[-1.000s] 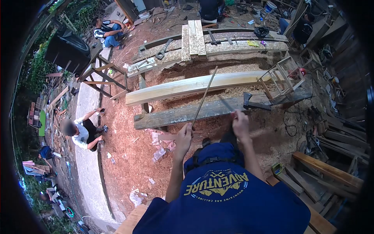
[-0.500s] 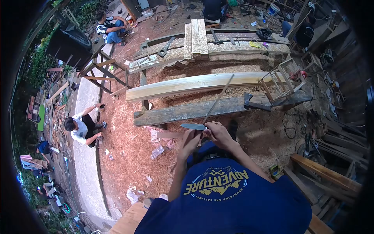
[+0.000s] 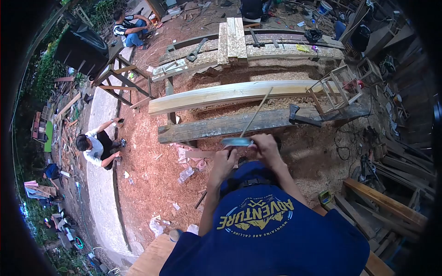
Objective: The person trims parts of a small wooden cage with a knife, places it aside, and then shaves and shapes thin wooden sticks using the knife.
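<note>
My left hand (image 3: 223, 165) is closed round the near end of a thin wooden stick (image 3: 257, 112), which points up and to the right over the weathered beam. A knife (image 3: 236, 141) is in my right hand (image 3: 265, 147), its wide blade lying across the stick just beyond my left fingers and pointing left. The blade is slightly blurred. Beyond both hands lie the grey weathered beam (image 3: 221, 126) and a pale planed beam (image 3: 207, 97). An axe (image 3: 301, 116) rests on the grey beam to the right.
A small wooden frame (image 3: 338, 92) stands at the beams' right end. Farther back, stacked planks (image 3: 232, 41) cross another bench. One person (image 3: 99, 149) sits on the concrete edge at left, another (image 3: 131, 30) behind. Timber (image 3: 386, 202) is piled at right. Wood shavings cover the ground (image 3: 147, 179).
The knife has come from the right onto the stick, and over the last half second both hands shifted slightly forward, my right hand also to the right. The stick's far end has swung right since the first frame.
</note>
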The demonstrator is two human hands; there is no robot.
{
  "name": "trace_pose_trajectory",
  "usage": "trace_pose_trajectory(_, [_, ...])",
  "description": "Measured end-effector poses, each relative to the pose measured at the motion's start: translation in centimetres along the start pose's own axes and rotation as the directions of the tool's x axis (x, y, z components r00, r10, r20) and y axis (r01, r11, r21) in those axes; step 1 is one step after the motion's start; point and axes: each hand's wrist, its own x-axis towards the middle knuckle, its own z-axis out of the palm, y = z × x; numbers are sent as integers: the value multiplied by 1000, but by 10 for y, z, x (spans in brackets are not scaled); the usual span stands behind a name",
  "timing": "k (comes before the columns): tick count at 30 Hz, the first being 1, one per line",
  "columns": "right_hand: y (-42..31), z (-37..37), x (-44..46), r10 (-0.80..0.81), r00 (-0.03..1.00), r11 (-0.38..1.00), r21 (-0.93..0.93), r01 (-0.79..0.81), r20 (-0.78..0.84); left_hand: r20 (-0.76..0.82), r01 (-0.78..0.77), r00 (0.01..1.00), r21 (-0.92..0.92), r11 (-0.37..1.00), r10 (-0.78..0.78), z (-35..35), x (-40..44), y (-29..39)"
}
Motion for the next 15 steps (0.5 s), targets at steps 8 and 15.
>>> trace_pose_trajectory(8, [15, 0, -17, 187, 980, 982, -8, -188, -66, 24, 121, 993, -128, 984, -119, 5, -8, -10])
trace_pose_trajectory(15, [12, -23, 9, 216, 973, 976, -15, -217, -77, 155, 252, 967, -470, 846, -202, 15, 21, -2])
